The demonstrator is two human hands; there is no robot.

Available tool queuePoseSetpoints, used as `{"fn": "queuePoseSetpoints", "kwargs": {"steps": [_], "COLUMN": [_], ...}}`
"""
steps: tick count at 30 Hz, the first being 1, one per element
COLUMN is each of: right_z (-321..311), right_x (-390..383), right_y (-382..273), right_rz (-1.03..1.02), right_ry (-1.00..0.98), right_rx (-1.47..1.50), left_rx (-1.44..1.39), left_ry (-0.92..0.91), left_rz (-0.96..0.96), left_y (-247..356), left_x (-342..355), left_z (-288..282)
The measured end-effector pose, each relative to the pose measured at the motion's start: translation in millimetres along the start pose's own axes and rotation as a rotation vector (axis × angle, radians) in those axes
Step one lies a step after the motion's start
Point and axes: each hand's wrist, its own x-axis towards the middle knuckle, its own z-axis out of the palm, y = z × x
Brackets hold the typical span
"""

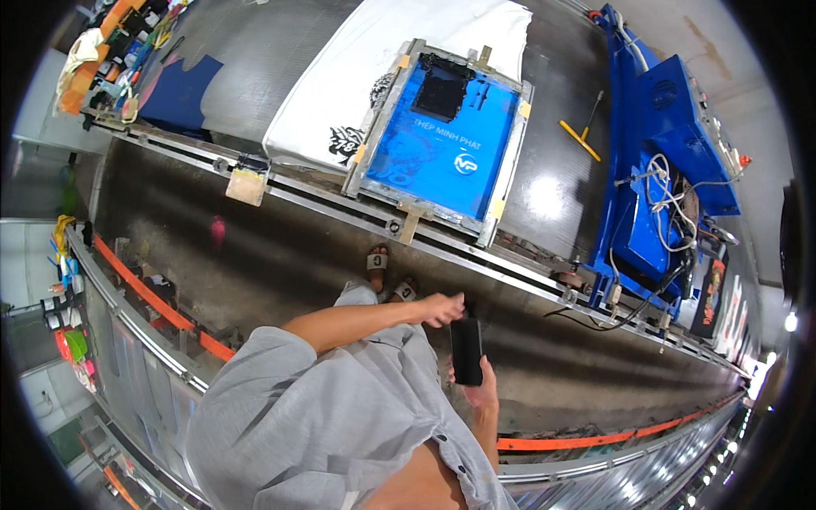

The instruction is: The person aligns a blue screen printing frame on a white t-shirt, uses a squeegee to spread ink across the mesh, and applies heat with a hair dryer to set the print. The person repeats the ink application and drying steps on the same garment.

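Head view shows me a slim black rectangular phone [466, 352] held near its lower end in the grip of the right hand [481, 388], probably leaving its face uncovered. The left hand [439, 311] hovers just beside its top; whether it pinches anything I cannot tell. Beyond, a blue rectangular grey-framed screen [445, 146] lies partly over white cloth [331, 83], presumably for flat contact.
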Motion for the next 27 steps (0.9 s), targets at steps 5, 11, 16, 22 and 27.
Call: {"fn": "queuePoseSetpoints", "kwargs": {"steps": [5, 11, 16, 22, 27], "right_z": [-79, -74, -51, -39, 31], "right_x": [6, 24, 33, 37, 31], "right_y": [12, -7, -22, -37, -50], "right_rz": [0.219, 0.254, 0.24, 0.09, 0.393], "right_ry": [0.134, -0.041, -0.131, -0.342, 0.076], "right_rx": [-0.426, -0.611, -0.865, -1.104, -1.312], "left_rx": [1.236, 1.214, 1.353, 1.417, 1.324], "left_ry": [-0.085, 0.06, 0.023, -0.031, 0.113], "left_rz": [0.117, 0.001, -0.139, 0.278, 0.637], "left_y": [-44, -17, -10, -21, -11], "left_x": [-26, -37, -36, -25, -25], "left_z": [15, 19, 4, 5, 21]}}
